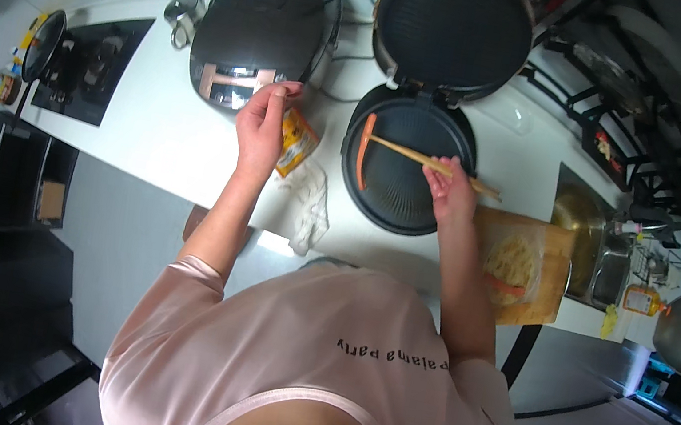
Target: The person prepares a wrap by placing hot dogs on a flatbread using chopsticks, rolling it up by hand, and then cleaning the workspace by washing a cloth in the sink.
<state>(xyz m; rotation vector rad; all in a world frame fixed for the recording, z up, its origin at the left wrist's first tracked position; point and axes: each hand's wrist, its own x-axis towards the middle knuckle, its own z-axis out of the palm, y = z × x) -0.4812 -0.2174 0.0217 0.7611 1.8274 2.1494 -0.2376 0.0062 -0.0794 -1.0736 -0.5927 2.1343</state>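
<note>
My right hand (449,187) grips a pair of wooden chopsticks (408,151), whose tips touch a long sausage (363,152). That sausage lies near the left side of the round black plate of an electric griddle (407,197), its ribbed lid raised. My left hand (264,122) is held up over the counter in front of a black rice cooker (259,30), thumb against the fingers; whether something small is between them, I cannot tell. Close by are a yellow packet (296,146) and a crumpled white cloth (310,201). A flatbread (510,258) with an orange-red strip rests on a wooden board.
The wooden board (551,268) lies beside my right forearm, near a sink (612,275). A dish rack and a bottle (640,300) stand further right. To the left are a glass kettle (181,14), a black cooktop (91,66) and a lidded pan. Cables run behind the cooker.
</note>
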